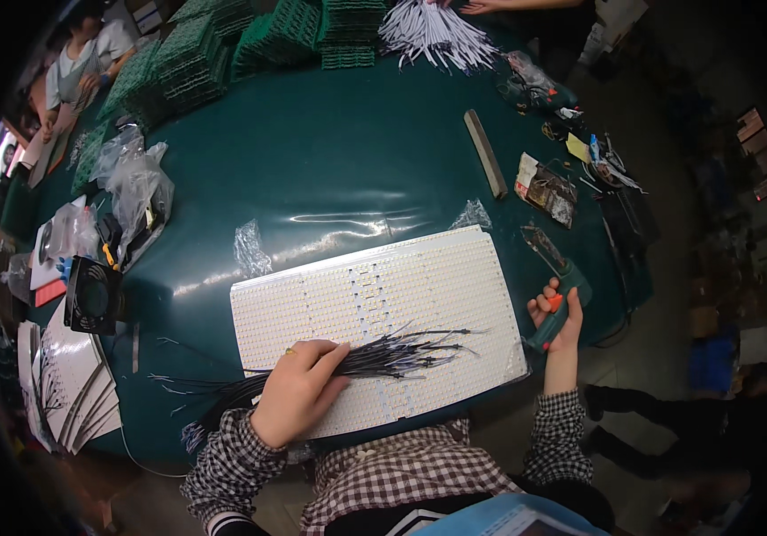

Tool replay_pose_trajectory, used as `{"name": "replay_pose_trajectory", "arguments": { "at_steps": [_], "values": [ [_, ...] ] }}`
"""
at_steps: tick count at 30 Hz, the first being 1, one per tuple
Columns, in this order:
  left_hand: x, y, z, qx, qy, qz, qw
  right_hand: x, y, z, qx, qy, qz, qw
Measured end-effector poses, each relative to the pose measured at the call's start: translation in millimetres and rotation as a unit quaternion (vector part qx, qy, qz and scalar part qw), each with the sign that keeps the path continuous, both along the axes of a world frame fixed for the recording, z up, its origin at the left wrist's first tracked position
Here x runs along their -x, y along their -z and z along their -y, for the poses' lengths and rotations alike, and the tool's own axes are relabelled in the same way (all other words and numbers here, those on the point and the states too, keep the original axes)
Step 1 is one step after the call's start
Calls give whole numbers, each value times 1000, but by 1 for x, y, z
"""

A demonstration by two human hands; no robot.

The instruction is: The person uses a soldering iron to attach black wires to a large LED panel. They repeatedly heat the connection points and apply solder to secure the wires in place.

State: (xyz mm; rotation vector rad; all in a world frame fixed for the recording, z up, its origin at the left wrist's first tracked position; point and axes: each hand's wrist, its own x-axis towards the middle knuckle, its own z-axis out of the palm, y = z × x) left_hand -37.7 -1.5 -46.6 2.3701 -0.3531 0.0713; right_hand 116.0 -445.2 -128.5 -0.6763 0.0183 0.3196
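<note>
Two-handed: gripping a green hand tool (577, 284) in the right hand (562, 317), fingers wrapped round its handle, by the right edge of the white dotted panel (450, 286). Laying the left hand (299, 390) across the dark wire bundle (392, 354), atop the panel and reaching past its left edge, with fingers bent close together; cannot tell whether pinching any wire. Working at a dark green surface (348, 161), with a long bar (485, 154) beyond the panel, a black fan (93, 297) leftward, green board stacks (189, 62) and white wires (437, 34) along the far side.
</note>
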Motion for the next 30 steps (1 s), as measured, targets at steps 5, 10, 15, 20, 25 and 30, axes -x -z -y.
{"name": "replay_pose_trajectory", "arguments": {
  "at_steps": [5, 10, 15, 20, 25, 30],
  "values": [
    [1, 0, -6, 10, -5, -5, 1000, 0, 1, 0, -2, 0, -3, 1000],
    [-1, 0, -6, 6, -2, -2, 1000, 0, -1, 0, 2, -1, -1, 1000],
    [-3, 6, -7, 47, -11, -13, 999, -2, 0, -1, 2, -4, 0, 1000],
    [-6, 8, -12, 99, -28, -67, 992, 0, -1, 0, -1, -6, 3, 1000],
    [-5, 9, -13, 120, -33, -76, 989, 0, -1, 0, -1, -3, 3, 1000],
    [-5, 15, -13, 130, -54, -63, 988, 0, -1, 0, 1, -5, 7, 1000]
  ]
}}
